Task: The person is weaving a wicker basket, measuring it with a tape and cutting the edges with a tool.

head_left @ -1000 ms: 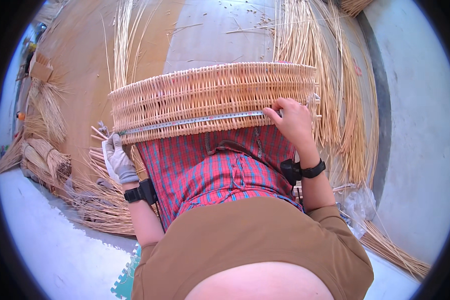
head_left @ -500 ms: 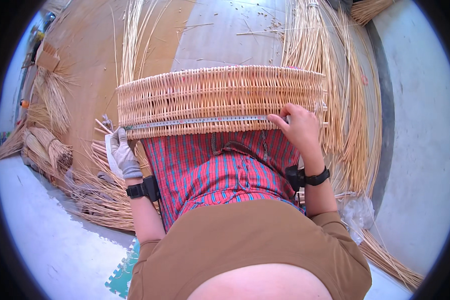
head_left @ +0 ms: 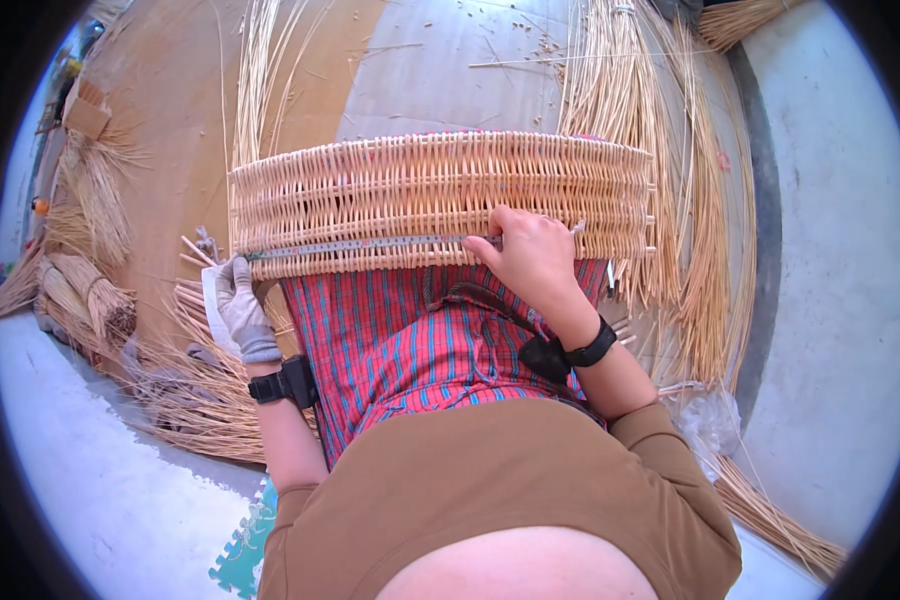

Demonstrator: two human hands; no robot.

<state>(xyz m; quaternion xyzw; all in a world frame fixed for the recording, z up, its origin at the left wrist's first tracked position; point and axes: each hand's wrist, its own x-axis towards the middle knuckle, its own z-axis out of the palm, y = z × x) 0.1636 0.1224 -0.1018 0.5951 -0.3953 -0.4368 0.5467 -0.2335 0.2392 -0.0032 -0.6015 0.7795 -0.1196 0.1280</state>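
Note:
A woven wicker panel (head_left: 440, 190) lies across my lap, over a red and blue plaid apron (head_left: 450, 350). Along its near edge runs a thin measuring tape (head_left: 370, 243). My left hand (head_left: 242, 310), in a light grey glove, is closed at the panel's near left corner, where the tape starts. My bare right hand (head_left: 530, 250) is closed with thumb and forefinger pinching the tape near the middle of the panel. What its other fingers hold is hidden. A white strip (head_left: 215, 310) hangs beside the gloved hand.
Long bundles of pale wicker rods (head_left: 620, 100) lie on the floor at the far right. More rods (head_left: 255, 90) stand behind the panel's left side. Bundled rods (head_left: 90, 290) and a cardboard box (head_left: 87, 108) are at the left. A clear plastic bag (head_left: 710, 420) lies lower right.
My right hand has slid leftward along the tape, from near the panel's right side to about its middle. My left hand stays at the left corner.

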